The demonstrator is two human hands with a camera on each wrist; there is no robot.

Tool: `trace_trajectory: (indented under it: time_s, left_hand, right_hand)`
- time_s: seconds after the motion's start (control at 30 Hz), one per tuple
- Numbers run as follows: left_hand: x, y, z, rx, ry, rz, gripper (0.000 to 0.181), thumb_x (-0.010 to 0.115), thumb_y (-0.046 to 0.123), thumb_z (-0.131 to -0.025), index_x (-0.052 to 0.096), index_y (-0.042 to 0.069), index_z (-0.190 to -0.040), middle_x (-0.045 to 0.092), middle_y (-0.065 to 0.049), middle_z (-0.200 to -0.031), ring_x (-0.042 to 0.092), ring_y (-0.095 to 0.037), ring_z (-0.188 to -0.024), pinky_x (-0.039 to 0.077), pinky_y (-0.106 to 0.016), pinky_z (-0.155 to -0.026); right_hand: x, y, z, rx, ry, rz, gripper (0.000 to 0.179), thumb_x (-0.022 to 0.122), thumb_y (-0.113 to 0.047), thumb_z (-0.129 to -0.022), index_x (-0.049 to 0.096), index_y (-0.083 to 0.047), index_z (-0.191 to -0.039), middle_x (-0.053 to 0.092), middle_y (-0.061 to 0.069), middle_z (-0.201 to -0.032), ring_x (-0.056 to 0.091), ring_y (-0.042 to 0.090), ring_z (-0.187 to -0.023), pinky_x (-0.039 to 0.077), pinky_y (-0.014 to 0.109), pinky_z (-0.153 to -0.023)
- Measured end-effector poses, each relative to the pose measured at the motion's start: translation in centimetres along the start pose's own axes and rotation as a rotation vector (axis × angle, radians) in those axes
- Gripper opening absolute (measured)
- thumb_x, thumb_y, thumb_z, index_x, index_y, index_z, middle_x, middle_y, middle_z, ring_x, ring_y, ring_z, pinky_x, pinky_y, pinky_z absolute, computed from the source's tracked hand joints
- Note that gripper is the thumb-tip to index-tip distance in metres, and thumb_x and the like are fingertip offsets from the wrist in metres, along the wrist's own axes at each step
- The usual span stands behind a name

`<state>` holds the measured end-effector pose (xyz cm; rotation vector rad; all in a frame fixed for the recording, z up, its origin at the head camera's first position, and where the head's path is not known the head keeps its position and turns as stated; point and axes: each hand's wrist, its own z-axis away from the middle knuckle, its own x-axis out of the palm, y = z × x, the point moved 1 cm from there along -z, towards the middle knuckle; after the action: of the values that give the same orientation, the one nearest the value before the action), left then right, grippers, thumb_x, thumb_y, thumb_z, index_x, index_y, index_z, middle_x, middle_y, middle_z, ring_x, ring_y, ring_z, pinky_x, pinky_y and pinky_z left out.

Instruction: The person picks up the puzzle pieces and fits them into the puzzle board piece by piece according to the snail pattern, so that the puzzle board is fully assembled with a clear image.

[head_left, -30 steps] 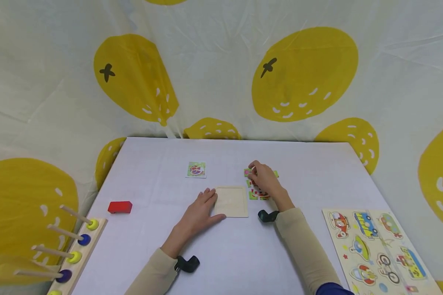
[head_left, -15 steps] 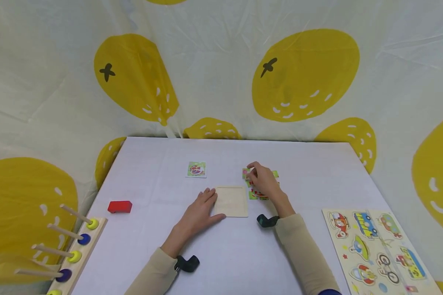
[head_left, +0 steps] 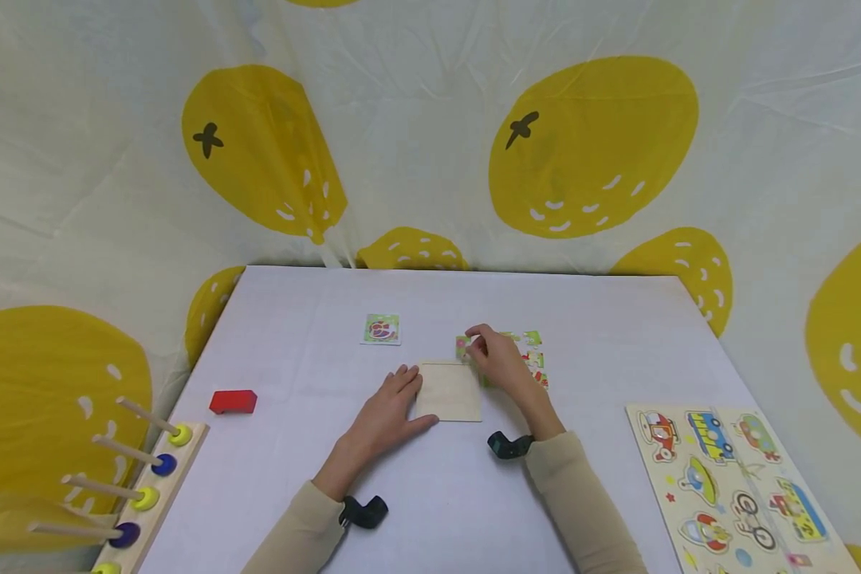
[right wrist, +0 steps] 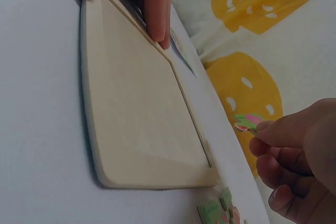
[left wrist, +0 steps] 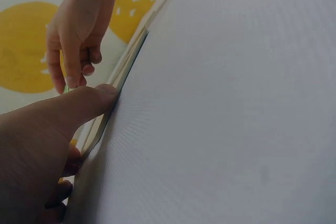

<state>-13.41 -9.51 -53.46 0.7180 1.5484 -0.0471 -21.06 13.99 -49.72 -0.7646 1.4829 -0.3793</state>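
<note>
A square, shallow wooden puzzle tray (head_left: 449, 392) lies bare on the table. My left hand (head_left: 383, 410) rests at its left side, fingers extended along the rim and thumb at the near corner; the left wrist view shows that thumb (left wrist: 102, 95) on the edge. Thumb and index finger of my right hand (head_left: 504, 363) pinch a small green and pink jigsaw piece (right wrist: 247, 121), raised above the table near the tray's far right corner. Several other jigsaw pieces (head_left: 533, 359) lie right of the tray, partly hidden under the right hand.
Beyond the tray lies a small square picture card (head_left: 382, 329). A red block (head_left: 233, 402) sits at the left, near a wooden peg rack (head_left: 161, 486) with coloured rings. A vehicle puzzle board (head_left: 735, 486) lies at the right.
My right hand has moved left and slightly nearer, bringing the jigsaw piece from above the other pieces toward the tray. The left hand has stayed in place.
</note>
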Motion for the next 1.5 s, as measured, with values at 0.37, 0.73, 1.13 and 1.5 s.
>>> trace_trajectory:
  time_s: [0.37, 0.73, 1.13, 1.5]
  left_hand:
    - [-0.1, -0.2, -0.1, -0.023, -0.012, -0.008, 0.081, 0.069, 0.056, -0.089, 0.051, 0.000, -0.145, 0.046, -0.013, -0.155, 0.038, -0.031, -0.148, 0.033, -0.046, -0.123]
    - [0.2, -0.4, 0.0, -0.029, -0.027, -0.012, 0.083, 0.066, 0.059, -0.090, 0.049, 0.002, -0.147, 0.044, -0.010, -0.157, 0.036, -0.029, -0.149, 0.031, -0.044, -0.124]
    - [0.3, -0.5, 0.0, -0.006, 0.006, -0.004, 0.082, 0.068, 0.057, -0.089, 0.051, 0.000, -0.145, 0.047, -0.012, -0.155, 0.039, -0.031, -0.148, 0.032, -0.046, -0.124]
    - [0.2, -0.4, 0.0, -0.003, 0.005, 0.024, 0.081, 0.070, 0.055, -0.088, 0.051, 0.000, -0.145, 0.047, -0.012, -0.155, 0.038, -0.032, -0.148, 0.033, -0.047, -0.123]
  right_hand:
    - [2.0, -1.8, 0.5, -0.029, -0.035, -0.028, 0.025, 0.065, -0.012, -0.096, 0.061, -0.008, -0.120, 0.068, 0.005, -0.088, 0.056, 0.014, -0.076, 0.048, 0.026, -0.069]
    - [4.1, -2.2, 1.2, -0.033, -0.072, -0.032, 0.023, 0.064, -0.012, -0.094, 0.064, -0.010, -0.117, 0.065, -0.001, -0.084, 0.053, 0.010, -0.071, 0.045, 0.024, -0.066]
    - [4.7, -2.2, 1.3, -0.076, -0.059, 0.039, 0.028, 0.071, -0.019, -0.092, 0.068, -0.007, -0.117, 0.062, -0.004, -0.082, 0.051, 0.007, -0.071, 0.044, 0.023, -0.065]
    - [4.7, -2.4, 1.5, -0.091, -0.093, 0.095, 0.022, 0.073, -0.020, -0.091, 0.073, -0.010, -0.111, 0.058, -0.002, -0.087, 0.049, 0.009, -0.074, 0.041, 0.022, -0.064]
